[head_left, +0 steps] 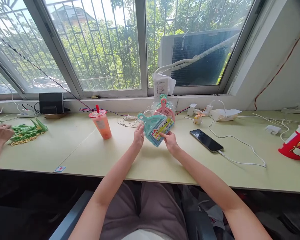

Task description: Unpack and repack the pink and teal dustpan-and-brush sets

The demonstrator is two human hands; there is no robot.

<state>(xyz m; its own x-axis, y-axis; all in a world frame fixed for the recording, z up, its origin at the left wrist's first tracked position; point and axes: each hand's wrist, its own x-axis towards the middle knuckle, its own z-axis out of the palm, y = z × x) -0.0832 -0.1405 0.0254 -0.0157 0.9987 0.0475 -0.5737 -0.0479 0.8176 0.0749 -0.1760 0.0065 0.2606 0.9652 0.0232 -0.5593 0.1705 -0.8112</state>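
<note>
Both my hands hold a small teal dustpan-and-brush set [153, 128] in clear wrapping with a yellow and red label, just above the pale green desk [72, 146]. My left hand [139, 136] pinches its left edge. My right hand [170, 140] grips its lower right corner by the label. A pink set of the same kind [165, 107] in a plastic bag lies just behind it.
An orange drink cup [101, 124] with a red straw stands to the left. A black phone [206, 140] on a white cable lies to the right, with a red cup [296, 143] at the far right. Another person's hand [0, 132] rests by green clips [27, 131] at the far left.
</note>
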